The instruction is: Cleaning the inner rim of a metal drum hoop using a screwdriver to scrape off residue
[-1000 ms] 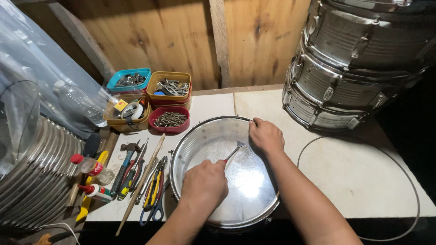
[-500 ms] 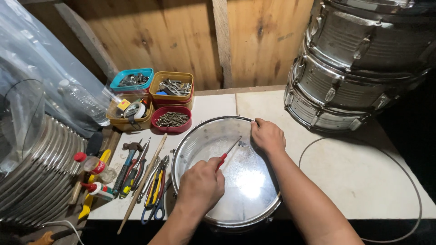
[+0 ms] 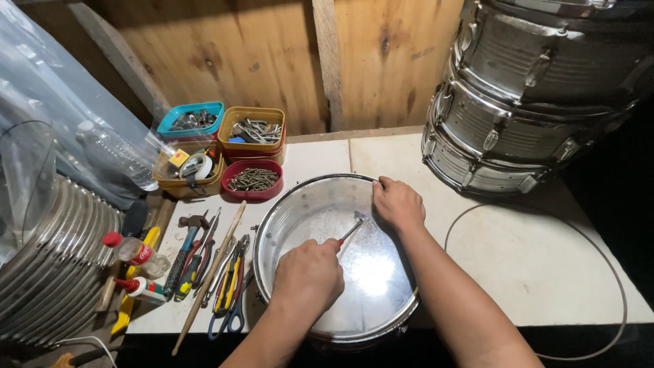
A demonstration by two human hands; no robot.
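Left hand (image 3: 308, 276) closed on red-handled screwdriver (image 3: 349, 234) inside drum shell (image 3: 272, 232); right hand (image 3: 397, 203) clamps far rim. Shell looks rigid, slick, light; hold by rim.

The left hand (image 3: 308, 274) is closed around a red-handled screwdriver (image 3: 349, 234), its tip down inside the shiny drum shell (image 3: 286, 218) lying open on the pale worktop (image 3: 518, 252), while the right hand (image 3: 398, 203) grips the shell's far rim. Left of the shell lie a hammer (image 3: 184, 245), a wooden drumstick (image 3: 208, 279) and pliers (image 3: 228, 289), with a red tray of screws (image 3: 252, 180) behind them, and stacked metal drums (image 3: 531, 102) stand at the right against the wooden wall
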